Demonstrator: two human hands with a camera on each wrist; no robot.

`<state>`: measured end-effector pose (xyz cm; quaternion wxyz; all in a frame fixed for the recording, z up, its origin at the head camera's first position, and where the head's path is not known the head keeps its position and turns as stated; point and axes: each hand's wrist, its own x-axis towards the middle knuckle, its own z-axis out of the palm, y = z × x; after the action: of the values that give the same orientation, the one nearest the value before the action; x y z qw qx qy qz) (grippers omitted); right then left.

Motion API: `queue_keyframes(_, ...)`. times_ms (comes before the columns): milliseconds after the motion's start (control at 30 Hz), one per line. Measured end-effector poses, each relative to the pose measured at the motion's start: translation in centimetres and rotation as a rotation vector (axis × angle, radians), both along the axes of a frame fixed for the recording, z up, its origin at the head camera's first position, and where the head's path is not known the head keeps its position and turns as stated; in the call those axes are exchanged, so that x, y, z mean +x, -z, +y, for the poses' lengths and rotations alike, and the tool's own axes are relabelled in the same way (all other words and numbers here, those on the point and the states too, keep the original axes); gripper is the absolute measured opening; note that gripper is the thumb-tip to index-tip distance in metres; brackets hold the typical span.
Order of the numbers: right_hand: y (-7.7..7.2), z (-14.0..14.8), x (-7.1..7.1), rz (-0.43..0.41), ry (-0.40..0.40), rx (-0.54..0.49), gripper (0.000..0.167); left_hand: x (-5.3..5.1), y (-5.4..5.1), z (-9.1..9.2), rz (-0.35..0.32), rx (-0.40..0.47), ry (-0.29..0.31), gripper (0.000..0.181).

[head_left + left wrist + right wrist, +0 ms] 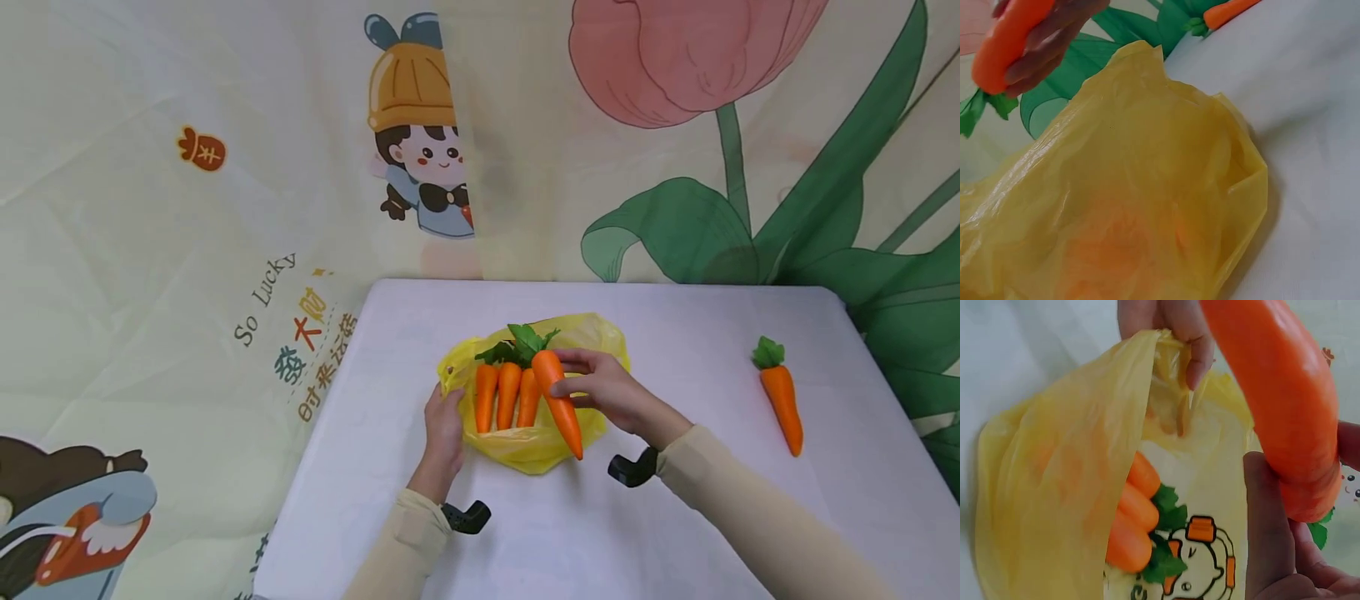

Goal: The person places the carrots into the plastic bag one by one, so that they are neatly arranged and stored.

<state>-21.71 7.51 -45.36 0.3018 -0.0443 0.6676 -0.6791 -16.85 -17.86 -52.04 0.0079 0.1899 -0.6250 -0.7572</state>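
A yellow plastic bag (528,461) lies on the table, its mouth spread. Three orange carrots (508,397) with green leaves sit side by side inside it. At the bag's left edge my left hand (443,435) pinches the plastic; the right wrist view shows the thumb over the rim. My right hand (611,393) holds another carrot (557,406) between thumb and fingers, above the bag's right part, leaves up and tip pointing down toward me. In the left wrist view, the bag (1147,144) hides most of what it contains.
One more carrot (782,408) lies apart on the right side of the white table (697,533). Behind the table hangs a printed cloth (517,150) with a pink flower and cartoon figures. A black wrist mount (633,468) juts from the right sleeve, another (467,517) from the left.
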Motion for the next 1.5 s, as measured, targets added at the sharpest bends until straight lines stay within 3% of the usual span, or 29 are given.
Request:
queue_keyframes(300, -0.3, -2.1, -0.7, -0.072, 0.017, -0.131, 0.067, -0.1, 0.0, 0.0, 0.014, 0.001, 0.009, 0.052)
queue_keyframes(667, 1.9, -3.3, -1.9, -0.263, 0.139, -0.235, 0.062, 0.0, 0.0, 0.1, -0.007, -0.003, -0.005, 0.053)
queue_keyframes(833, 2.8, -3.2, -2.0, -0.326, 0.125, -0.229, 0.060, 0.0, 0.1, 0.1, -0.002, -0.001, -0.005, 0.053)
queue_keyframes(1233, 3.1, -2.1, -2.0, -0.317, -0.074, -0.149, 0.060, -0.1, 0.1, 0.1, 0.007, -0.015, 0.013, 0.053)
queue_keyframes(1367, 3.3, -1.9, -2.1, -0.331, -0.073, -0.119, 0.056, -0.2, 0.1, 0.1, 0.018, -0.005, 0.015, 0.052)
queue_keyframes(1500, 3.5, -2.0, -2.3, -0.314, -0.014, -0.066, 0.055, -0.2, 0.2, 0.0, 0.025, 0.003, 0.015, 0.052)
